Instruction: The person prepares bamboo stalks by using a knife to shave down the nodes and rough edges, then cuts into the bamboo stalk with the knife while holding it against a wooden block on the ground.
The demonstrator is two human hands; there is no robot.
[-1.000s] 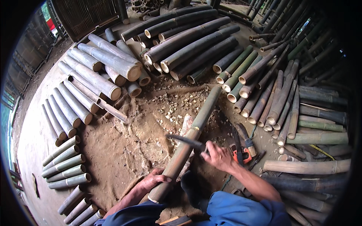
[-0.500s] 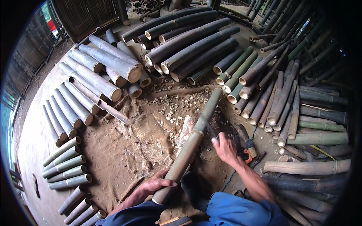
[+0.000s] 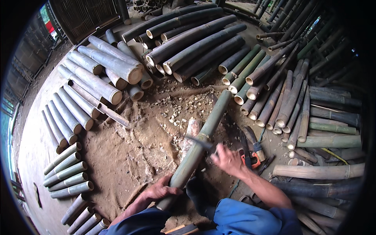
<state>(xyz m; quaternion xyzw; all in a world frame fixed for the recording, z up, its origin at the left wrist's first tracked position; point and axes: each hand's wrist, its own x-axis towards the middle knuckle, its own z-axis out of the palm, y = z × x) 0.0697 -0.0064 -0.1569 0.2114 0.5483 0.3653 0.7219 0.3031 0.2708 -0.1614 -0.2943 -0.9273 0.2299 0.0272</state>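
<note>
A green-grey bamboo tube point(image 3: 216, 111) slants up and away from me between my knees, its node ring about halfway along. Its near end is gripped by my left hand point(image 3: 162, 188), fingers wrapped round the side. My right hand point(image 3: 228, 158) is closed on a knife, slightly blurred; its handle is mostly hidden by the fingers. The dark knife blade point(image 3: 199, 141) points left across the tube, close below the node. Whether the edge touches the bamboo I cannot tell. A pale, chipped wooden block point(image 3: 193, 127) shows beside the tube, partly covered by it.
Right of my hand lie an orange-handled tool point(image 3: 246, 145) and a curved wooden piece point(image 3: 257, 147) with dark wrapping. Cut bamboo tubes point(image 3: 105, 88) ring the work spot on the left, far side and right. Pale chips point(image 3: 180, 111) litter the brown ground cloth point(image 3: 113, 156).
My right hand has come slightly left and toward me; the knife blade has swung from beside the tube to across it. My left hand keeps its grip, and the view has shifted slightly.
</note>
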